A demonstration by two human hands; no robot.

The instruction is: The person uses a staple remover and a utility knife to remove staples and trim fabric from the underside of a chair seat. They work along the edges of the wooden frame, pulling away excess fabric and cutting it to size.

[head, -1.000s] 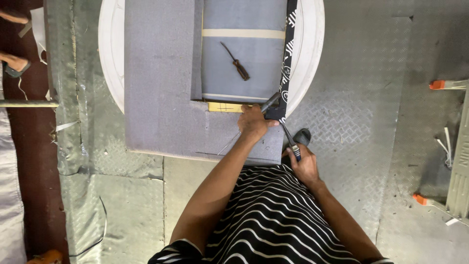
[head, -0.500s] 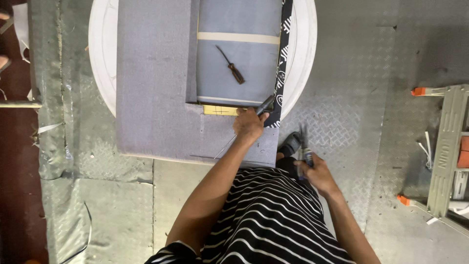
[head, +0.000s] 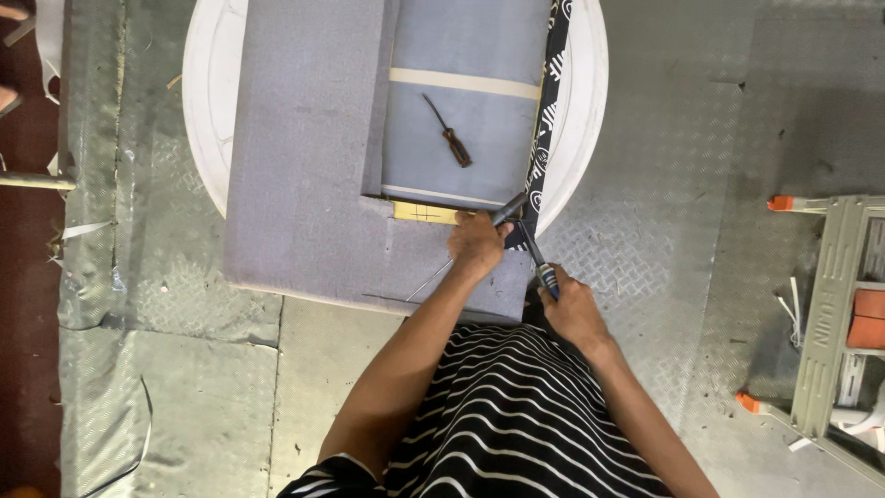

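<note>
Striped black-and-white fabric fills the bottom edge, that's the person's shirt [head: 516, 415], with both bare arms reaching up out of it. Right hand [head: 573, 309] is curled tight around the blue-handled tool [head: 535, 254], whose shaft runs up to the black patterned strip [head: 550, 101]. Left hand [head: 477, 244] presses down on the fuzzy grey fabric panel [head: 304, 166] and its fingers look closed on a dark metal rod [head: 509, 208], though the grip is partly hidden. The panel lies across a round white plastic table [head: 207, 111], with a small screwdriver [head: 449, 136] lying loose on the smoother blue-grey part. Diamond-plate metal floor [head: 682, 138] all around, a stepladder [head: 830, 304] off to the right. Compared with a moment ago, the right hand has come up closer to the strip.
</note>
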